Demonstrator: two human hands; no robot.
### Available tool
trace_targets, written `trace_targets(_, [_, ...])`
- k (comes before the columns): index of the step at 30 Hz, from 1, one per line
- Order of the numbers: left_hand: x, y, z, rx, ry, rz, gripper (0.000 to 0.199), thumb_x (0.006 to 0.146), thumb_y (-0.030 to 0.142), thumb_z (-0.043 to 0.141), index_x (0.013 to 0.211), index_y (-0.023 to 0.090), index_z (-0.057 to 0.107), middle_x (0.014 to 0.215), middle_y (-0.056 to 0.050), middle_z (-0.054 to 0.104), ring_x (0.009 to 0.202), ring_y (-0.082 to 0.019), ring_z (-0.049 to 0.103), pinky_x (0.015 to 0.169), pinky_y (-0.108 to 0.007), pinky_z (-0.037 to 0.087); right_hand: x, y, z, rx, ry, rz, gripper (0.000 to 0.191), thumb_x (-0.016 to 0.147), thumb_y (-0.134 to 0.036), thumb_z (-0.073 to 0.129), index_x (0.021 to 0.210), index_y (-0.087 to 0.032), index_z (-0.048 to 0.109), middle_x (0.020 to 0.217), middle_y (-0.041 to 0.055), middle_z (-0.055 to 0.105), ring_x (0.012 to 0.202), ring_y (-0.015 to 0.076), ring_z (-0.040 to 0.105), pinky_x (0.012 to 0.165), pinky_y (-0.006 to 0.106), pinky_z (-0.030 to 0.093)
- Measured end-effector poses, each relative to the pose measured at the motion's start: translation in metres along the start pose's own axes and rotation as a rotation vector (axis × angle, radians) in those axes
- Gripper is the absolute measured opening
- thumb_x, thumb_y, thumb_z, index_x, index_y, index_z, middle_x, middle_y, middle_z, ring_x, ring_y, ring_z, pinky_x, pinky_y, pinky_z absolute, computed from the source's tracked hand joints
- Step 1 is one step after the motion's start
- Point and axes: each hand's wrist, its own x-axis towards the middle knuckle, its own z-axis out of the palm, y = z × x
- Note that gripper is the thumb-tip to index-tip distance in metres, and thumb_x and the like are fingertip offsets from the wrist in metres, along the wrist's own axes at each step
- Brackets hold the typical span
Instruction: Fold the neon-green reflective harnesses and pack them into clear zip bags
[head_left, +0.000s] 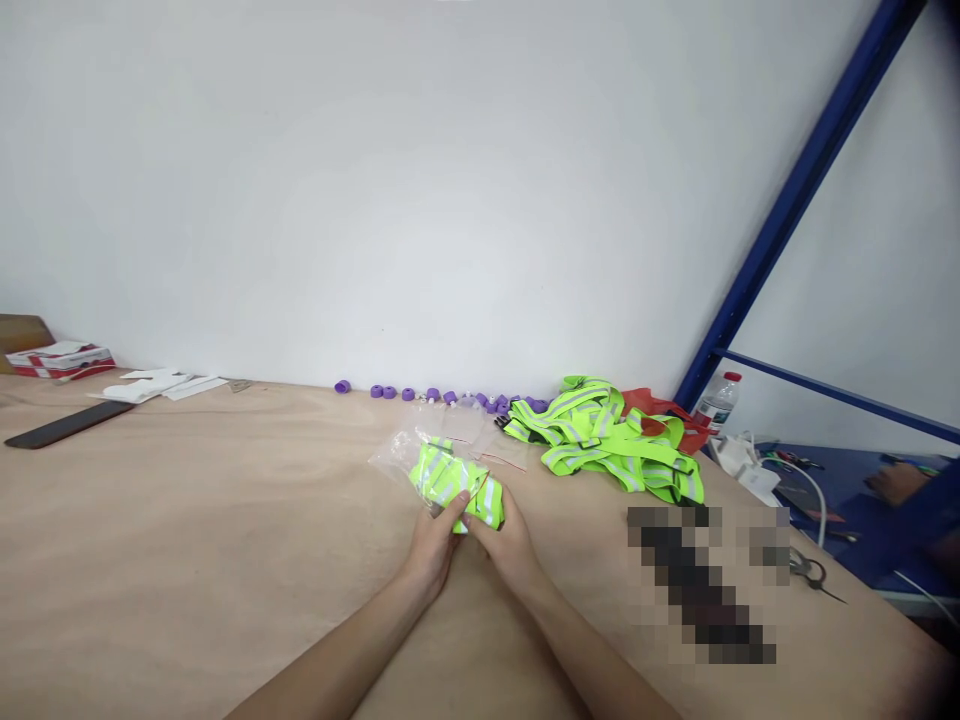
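A folded bundle of neon yellow-green straps with silver reflective stripes (450, 478) is held between both hands near the middle of the table. My left hand (435, 540) grips its lower left side, the thumb lying on top. On the lower right, my right hand (508, 535) is closed round the same bundle. A clear plastic bag (397, 452) covers the bundle's upper left part; its far end spreads onto the table. How far the bundle sits inside the bag cannot be made out.
Loose reflective straps (600, 440) and red fabric (660, 408) lie at the back right, near a bottle (716, 402). Purple rolls (409, 394) line the wall. Scissors (810, 572) and a pixelated dark object are at right. A black strip (67, 425) and white papers (161, 384) lie left.
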Motion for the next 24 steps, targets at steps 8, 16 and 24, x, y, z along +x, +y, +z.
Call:
trace_targets(8, [-0.010, -0.008, 0.002, -0.019, -0.019, -0.040, 0.055, 0.064, 0.042, 0.090, 0.109, 0.018, 0.068, 0.112, -0.010, 0.074, 0.100, -0.026, 0.070, 0.081, -0.033, 0.056, 0.005, 0.013, 0.009, -0.038, 0.162, -0.041, 0.058, 0.066, -0.035, 0.080, 0.120, -0.017, 0.068, 0.103, 0.0085, 0.075, 0.098, 0.0290, 0.069, 0.079, 0.037, 0.059])
trace_targets(16, [0.001, -0.003, -0.005, -0.043, -0.048, -0.040, 0.046, 0.065, 0.038, 0.089, 0.100, 0.016, 0.068, 0.089, -0.004, 0.072, 0.071, -0.016, 0.065, 0.056, -0.024, 0.047, 0.003, 0.006, 0.006, 0.177, -0.029, 0.068, 0.061, 0.070, -0.039, 0.079, 0.124, -0.022, 0.058, 0.117, 0.0098, 0.071, 0.094, 0.0266, 0.070, 0.059, 0.030, 0.059])
trace_targets(24, [-0.005, 0.002, -0.001, -0.038, -0.029, -0.036, 0.046, 0.062, 0.034, 0.090, 0.099, 0.019, 0.068, 0.098, -0.006, 0.074, 0.087, -0.022, 0.068, 0.072, -0.030, 0.051, 0.001, 0.012, 0.005, 0.019, 0.022, -0.013, 0.021, 0.072, -0.033, 0.074, 0.077, -0.020, 0.059, 0.065, -0.0031, 0.061, 0.058, 0.0132, 0.057, 0.050, 0.023, 0.048])
